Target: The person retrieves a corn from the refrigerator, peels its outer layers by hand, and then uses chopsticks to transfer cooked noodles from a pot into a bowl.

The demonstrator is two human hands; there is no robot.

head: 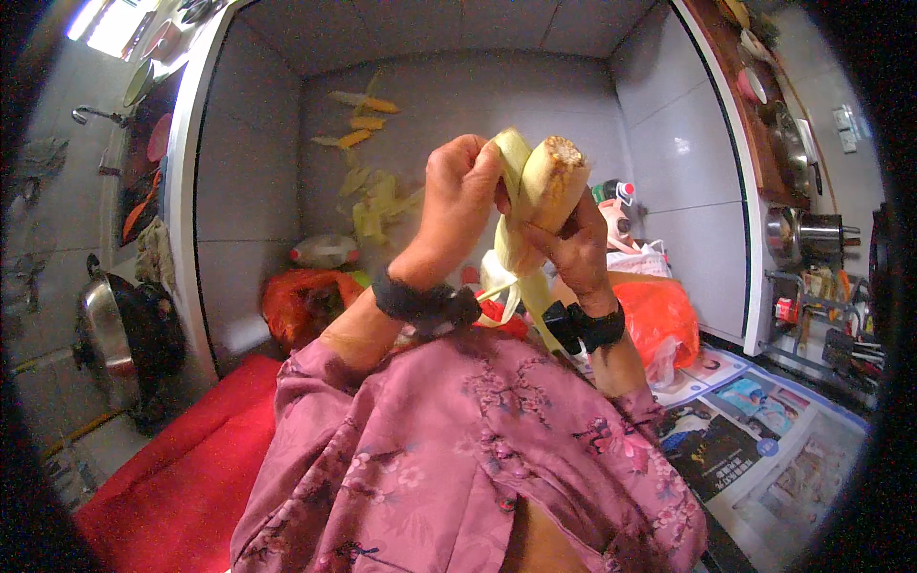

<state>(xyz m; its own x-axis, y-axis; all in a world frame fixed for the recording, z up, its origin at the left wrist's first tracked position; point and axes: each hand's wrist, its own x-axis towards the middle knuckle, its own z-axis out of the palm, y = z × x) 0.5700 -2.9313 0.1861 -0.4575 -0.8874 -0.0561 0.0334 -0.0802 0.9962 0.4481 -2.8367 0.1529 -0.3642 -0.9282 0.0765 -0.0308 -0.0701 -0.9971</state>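
Observation:
A partly husked ear of corn is held up before my chest, its brown-edged, broken end uppermost. My right hand is wrapped around the ear from the right and below. My left hand pinches a pale green husk leaf that stands away from the ear's left side. Loose husk strips hang beneath the ear, between my wrists. Both wrists wear black bands. The fingertips of my left hand are partly hidden behind the leaf.
Several yellow corn pieces lie beyond my hands on grey tiles, with a heap of husks nearer. A red plastic bag sits at left, an orange-red one at right. Printed sheets cover the right side; a red surface extends at left.

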